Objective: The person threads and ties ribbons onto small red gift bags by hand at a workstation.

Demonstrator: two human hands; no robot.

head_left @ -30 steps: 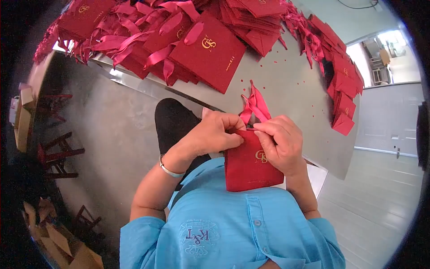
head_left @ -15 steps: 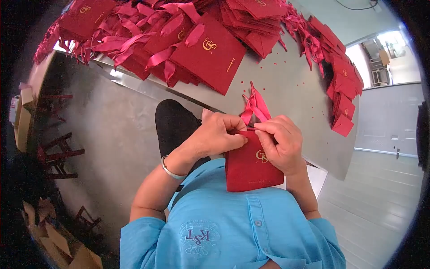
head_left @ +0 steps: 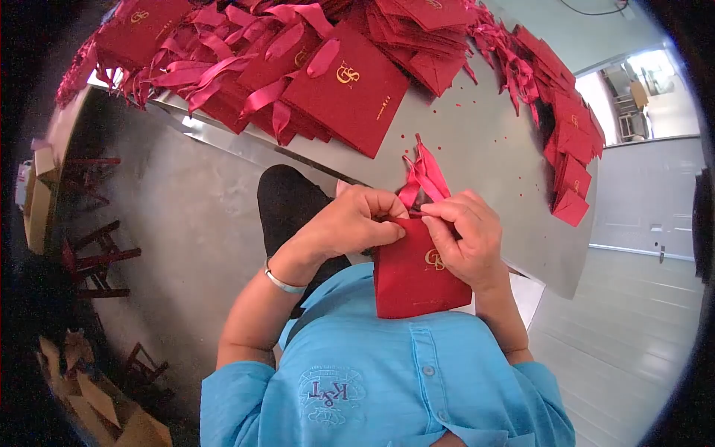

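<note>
A red bag with gold lettering [head_left: 417, 279] lies against my blue shirt, its top edge towards the table. My left hand [head_left: 365, 220] pinches the left part of that edge, thumb on the front and fingertips partly hidden behind it. At the right part of the edge, my right hand [head_left: 469, 235] is closed, thumb and forefinger together at the ribbon's base. Pink ribbon [head_left: 426, 175] extends from between the hands onto the grey table. What exactly the right fingertips hold is too small to tell.
Stacked red bags with pink ribbons [head_left: 350, 86] cover the table's far left side. Another row of bags [head_left: 572, 149] runs along the right of the grey table [head_left: 491, 164]. Dark red stools [head_left: 100, 261] and cardboard boxes [head_left: 112, 406] stand at the left.
My left hand has shifted very slightly left along the bag's top edge. My right hand and the bag are almost unmoved.
</note>
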